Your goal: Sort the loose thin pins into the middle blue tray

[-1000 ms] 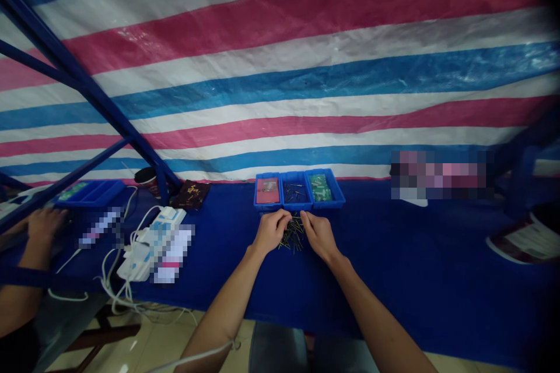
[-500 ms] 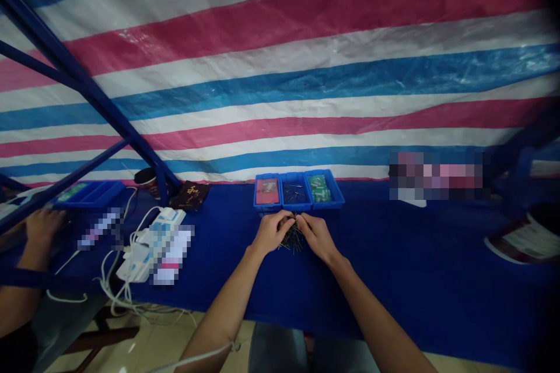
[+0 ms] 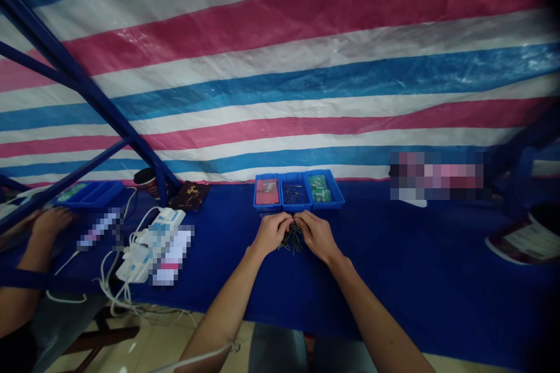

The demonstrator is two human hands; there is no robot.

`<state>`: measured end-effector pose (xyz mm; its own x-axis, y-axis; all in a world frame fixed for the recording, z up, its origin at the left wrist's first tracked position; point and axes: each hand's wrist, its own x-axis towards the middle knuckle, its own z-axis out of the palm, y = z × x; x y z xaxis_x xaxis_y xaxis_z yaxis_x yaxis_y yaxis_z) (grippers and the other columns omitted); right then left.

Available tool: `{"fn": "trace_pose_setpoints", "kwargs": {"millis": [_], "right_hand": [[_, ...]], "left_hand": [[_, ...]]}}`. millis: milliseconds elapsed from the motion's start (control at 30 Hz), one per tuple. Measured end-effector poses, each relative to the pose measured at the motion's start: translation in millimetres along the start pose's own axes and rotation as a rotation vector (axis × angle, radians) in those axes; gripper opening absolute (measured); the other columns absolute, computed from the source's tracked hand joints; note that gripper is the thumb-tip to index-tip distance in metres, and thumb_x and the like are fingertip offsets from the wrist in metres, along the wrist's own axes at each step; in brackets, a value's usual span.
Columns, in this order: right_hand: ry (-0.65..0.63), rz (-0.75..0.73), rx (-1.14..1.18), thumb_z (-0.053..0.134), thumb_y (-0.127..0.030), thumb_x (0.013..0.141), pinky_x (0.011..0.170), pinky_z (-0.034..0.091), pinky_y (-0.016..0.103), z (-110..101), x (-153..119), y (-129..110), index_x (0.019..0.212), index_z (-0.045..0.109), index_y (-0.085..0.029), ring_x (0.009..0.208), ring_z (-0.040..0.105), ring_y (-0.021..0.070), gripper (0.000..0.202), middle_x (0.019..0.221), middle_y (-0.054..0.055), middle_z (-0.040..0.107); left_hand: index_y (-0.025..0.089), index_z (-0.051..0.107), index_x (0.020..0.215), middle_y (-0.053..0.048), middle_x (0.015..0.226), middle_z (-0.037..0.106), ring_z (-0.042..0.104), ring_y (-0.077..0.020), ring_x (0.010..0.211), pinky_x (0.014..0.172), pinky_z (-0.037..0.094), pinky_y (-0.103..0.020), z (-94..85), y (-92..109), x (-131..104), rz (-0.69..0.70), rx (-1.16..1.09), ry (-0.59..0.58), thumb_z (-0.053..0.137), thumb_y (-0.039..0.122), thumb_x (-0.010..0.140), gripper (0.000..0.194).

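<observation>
My left hand (image 3: 272, 233) and my right hand (image 3: 317, 236) meet at the fingertips over a small pile of thin, dark and yellowish nail-like pieces (image 3: 296, 243) on the blue table. Both hands are closed in a pinch. Whatever sits between the fingertips is hidden or too small to name. Just beyond the hands stand three joined blue bins. A pink piece with small items on it lies in the left bin (image 3: 267, 206). Thin dark metal pieces lie in the middle bin (image 3: 296, 207), and small green-and-white pieces in the right bin (image 3: 329, 206).
Left of me are a white power strip (image 3: 133, 265) with tangled cables (image 3: 105, 280), a dark packet (image 3: 190, 195) and a cup (image 3: 146, 180). Farther left, a co-worker's hand (image 3: 51, 222) is near a blue tray (image 3: 98, 193). A round container (image 3: 527, 239) stands at right.
My right fingers have shifted slightly left and now meet the left fingertips. The co-worker's hand has moved a little to the right.
</observation>
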<state>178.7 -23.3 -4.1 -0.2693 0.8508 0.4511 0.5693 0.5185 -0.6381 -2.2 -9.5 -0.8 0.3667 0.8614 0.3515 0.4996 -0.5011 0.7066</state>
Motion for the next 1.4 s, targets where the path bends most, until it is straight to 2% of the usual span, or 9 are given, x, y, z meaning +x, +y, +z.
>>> {"fn": "trace_pose_setpoints", "kwargs": {"millis": [167,400,600,767,867,933,1033,1167,1400], "right_hand": [[0.014,0.03,-0.038,0.034,-0.032,0.104,0.067,0.039,0.025,1.2,-0.4,-3.3,0.09,0.058,-0.022,0.071,0.062,0.016,0.03,0.084,0.003,0.066],[0.052,0.065,-0.126,0.035,-0.037,0.104,0.057,0.029,0.026,6.6,-0.8,3.0,0.07,0.052,-0.02,0.054,0.053,0.013,0.042,0.061,0.0,0.059],[0.092,0.137,-0.084,0.034,-0.042,0.104,0.056,0.026,0.027,8.2,0.7,2.8,0.062,0.053,-0.019,0.047,0.048,0.0115,0.051,0.054,0.0,0.056],[0.138,0.212,-0.017,0.034,-0.047,0.103,0.053,0.026,0.026,3.4,0.3,4.4,0.055,0.047,-0.019,0.046,0.043,0.0107,0.057,0.049,-0.002,0.046],[0.183,0.229,0.045,0.036,-0.046,0.102,0.053,0.031,0.025,-3.5,-0.2,4.9,0.063,0.053,-0.019,0.048,0.045,0.0114,0.051,0.052,-0.002,0.048],[0.189,0.193,0.082,0.043,-0.044,0.1,0.056,0.037,0.024,-6.1,-0.1,4.6,0.082,0.062,-0.019,0.053,0.051,0.0126,0.036,0.063,-0.001,0.059],[0.146,0.087,0.091,0.051,-0.038,0.097,0.065,0.045,0.025,-4.4,0.8,3.4,0.106,0.064,-0.022,0.066,0.061,0.0153,0.023,0.087,0.002,0.069],[0.085,0.002,0.083,0.046,-0.029,0.099,0.077,0.048,0.028,1.0,1.5,2.3,0.102,0.067,-0.024,0.083,0.066,0.0187,0.023,0.096,0.005,0.07],[0.074,0.02,0.039,0.043,-0.03,0.101,0.074,0.045,0.027,-0.2,0.5,0.8,0.094,0.066,-0.023,0.079,0.065,0.0179,0.025,0.089,0.004,0.069]], "left_hand": [[0.017,0.067,0.086,0.001,0.069,0.063,0.058,-0.0119,0.064,0.071,0.044,-0.022,-0.8,1.6,1.0,0.006,0.009,0.013,0.047,0.029,0.1,0.027],[0.017,0.068,0.087,0.0,0.07,0.064,0.059,-0.0122,0.065,0.071,0.045,-0.022,-1.5,1.7,0.5,0.012,0.018,0.009,0.047,0.03,0.1,0.028],[0.017,0.07,0.087,0.0,0.07,0.065,0.06,-0.0126,0.064,0.071,0.045,-0.022,0.2,-0.5,1.1,0.017,0.021,0.007,0.048,0.03,0.1,0.028],[0.017,0.069,0.088,-0.001,0.069,0.065,0.059,-0.0126,0.063,0.07,0.045,-0.022,-1.2,-0.5,1.4,-0.001,0.001,0.023,0.048,0.031,0.1,0.029],[0.016,0.068,0.086,-0.001,0.068,0.064,0.059,-0.0124,0.064,0.068,0.044,-0.021,-4.0,-0.3,1.7,-0.026,-0.01,0.054,0.047,0.03,0.1,0.029],[0.016,0.067,0.085,0.0,0.067,0.064,0.058,-0.0121,0.063,0.066,0.043,-0.021,-5.6,0.0,1.8,-0.031,-0.01,0.063,0.047,0.029,0.099,0.028],[0.016,0.066,0.083,0.0,0.067,0.062,0.057,-0.0116,0.062,0.066,0.042,-0.021,-6.5,0.6,1.8,-0.02,-0.005,0.061,0.047,0.027,0.099,0.027],[0.017,0.067,0.084,0.0,0.068,0.062,0.057,-0.0117,0.063,0.068,0.043,-0.021,-5.6,0.4,1.5,-0.012,-0.003,0.06,0.047,0.026,0.099,0.026],[0.017,0.068,0.084,0.001,0.067,0.063,0.057,-0.0117,0.062,0.067,0.043,-0.021,-4.5,-0.5,1.8,-0.017,0.003,0.063,0.049,0.026,0.099,0.026]]}}
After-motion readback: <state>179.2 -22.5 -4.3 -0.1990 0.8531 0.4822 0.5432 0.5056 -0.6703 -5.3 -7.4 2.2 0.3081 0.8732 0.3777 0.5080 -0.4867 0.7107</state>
